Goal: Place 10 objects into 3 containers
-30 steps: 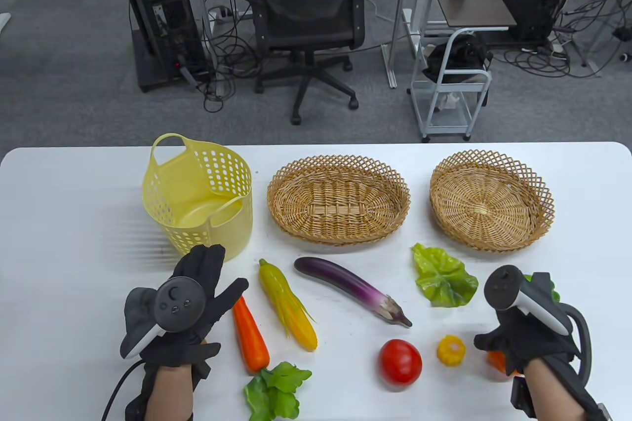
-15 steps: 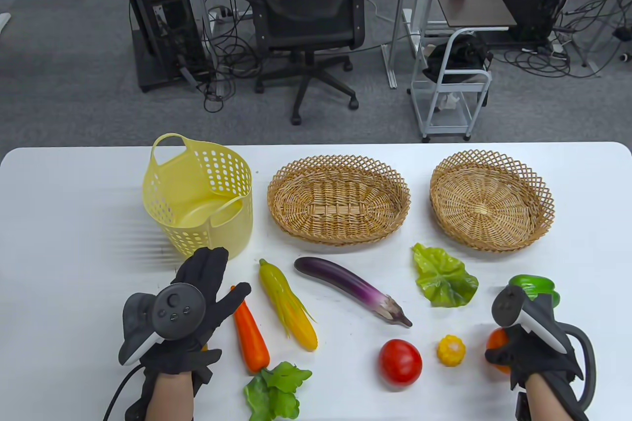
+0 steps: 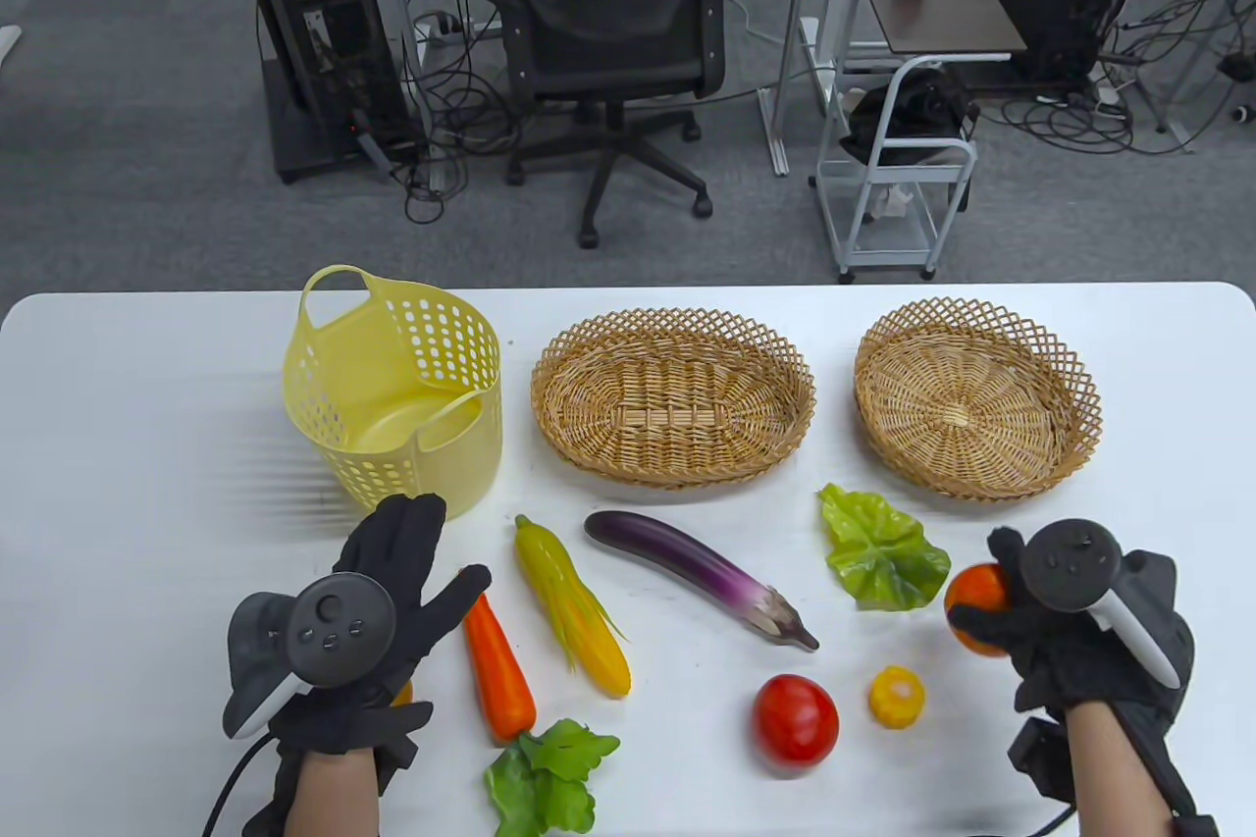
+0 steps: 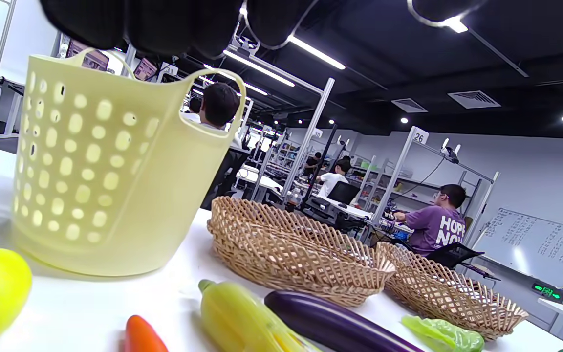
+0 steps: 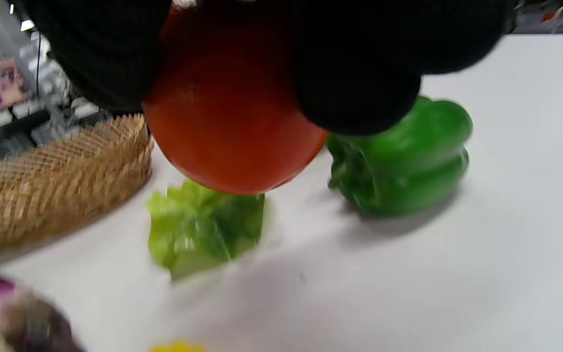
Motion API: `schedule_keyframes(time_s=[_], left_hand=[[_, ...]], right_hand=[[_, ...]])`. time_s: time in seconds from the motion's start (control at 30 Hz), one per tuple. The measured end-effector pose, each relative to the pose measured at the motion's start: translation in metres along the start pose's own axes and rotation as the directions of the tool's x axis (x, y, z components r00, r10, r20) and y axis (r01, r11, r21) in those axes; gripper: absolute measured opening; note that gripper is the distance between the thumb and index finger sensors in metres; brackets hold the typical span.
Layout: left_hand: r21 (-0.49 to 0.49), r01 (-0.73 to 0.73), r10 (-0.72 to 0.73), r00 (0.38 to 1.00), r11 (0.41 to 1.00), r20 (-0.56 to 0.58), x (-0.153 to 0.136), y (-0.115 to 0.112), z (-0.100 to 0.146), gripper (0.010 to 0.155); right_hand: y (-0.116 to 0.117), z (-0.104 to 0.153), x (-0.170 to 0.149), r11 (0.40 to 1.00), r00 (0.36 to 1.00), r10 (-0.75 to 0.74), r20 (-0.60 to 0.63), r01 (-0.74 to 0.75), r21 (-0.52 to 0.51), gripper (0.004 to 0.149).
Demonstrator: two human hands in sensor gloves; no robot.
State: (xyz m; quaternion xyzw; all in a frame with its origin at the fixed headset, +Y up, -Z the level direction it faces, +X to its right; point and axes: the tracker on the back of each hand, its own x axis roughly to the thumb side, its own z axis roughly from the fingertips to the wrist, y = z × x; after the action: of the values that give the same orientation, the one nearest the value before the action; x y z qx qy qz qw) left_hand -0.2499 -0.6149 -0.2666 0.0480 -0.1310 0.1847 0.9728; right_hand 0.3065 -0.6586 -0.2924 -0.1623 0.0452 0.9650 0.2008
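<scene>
Orange fruit lifted clear, ready to go into a wicker basket

On the white table [image 3: 147, 366] stand a yellow plastic basket [image 3: 392, 386], an oval wicker basket [image 3: 672, 341] and a round wicker basket [image 3: 976, 337], with the eggplant [image 3: 697, 572] and the other produce in front. The right hand [image 3: 1074, 626] wraps its fingers [image 5: 359, 73] around an orange fruit [image 3: 974, 603] held above the table near the lettuce leaf [image 3: 883, 552]; best to carry it over the round basket's rim and lower it before letting go, so it cannot roll. The left hand [image 3: 363, 621] hovers by the carrot [image 3: 496, 670], fingers spread, holding nothing
</scene>
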Motion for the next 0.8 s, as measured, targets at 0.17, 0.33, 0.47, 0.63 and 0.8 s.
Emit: schedule_keyframes(time_s=[0.17, 0.33, 0.47, 0.63, 0.8], left_hand=[[0.013, -0.005, 0.005, 1.000, 1.000, -0.012, -0.002, 0.004, 0.005, 0.080], [0.067, 0.011, -0.009, 0.999, 0.998, -0.030, -0.003, 0.011, 0.012, 0.080], [0.054, 0.037, -0.035, 0.998, 0.998, -0.049, 0.001, 0.008, 0.012, 0.079], [0.050, 0.054, -0.051, 0.996, 0.997, -0.069, 0.000, 0.007, 0.010, 0.079], [0.035, 0.063, -0.059, 0.993, 0.997, -0.103, -0.004, 0.005, 0.008, 0.080]], right_hand=[[-0.014, -0.026, 0.007, 0.984, 0.984, -0.142, -0.109, 0.129, -0.119, 0.083], [-0.011, -0.058, 0.008, 0.981, 0.962, -0.183, -0.200, 0.165, -0.104, 0.085], [-0.008, -0.082, 0.005, 0.978, 0.944, -0.199, -0.263, 0.177, -0.106, 0.086], [-0.004, -0.101, 0.005, 0.976, 0.932, -0.212, -0.295, 0.185, -0.119, 0.086], [0.003, -0.114, 0.009, 0.972, 0.923, -0.232, -0.307, 0.212, -0.098, 0.087]])
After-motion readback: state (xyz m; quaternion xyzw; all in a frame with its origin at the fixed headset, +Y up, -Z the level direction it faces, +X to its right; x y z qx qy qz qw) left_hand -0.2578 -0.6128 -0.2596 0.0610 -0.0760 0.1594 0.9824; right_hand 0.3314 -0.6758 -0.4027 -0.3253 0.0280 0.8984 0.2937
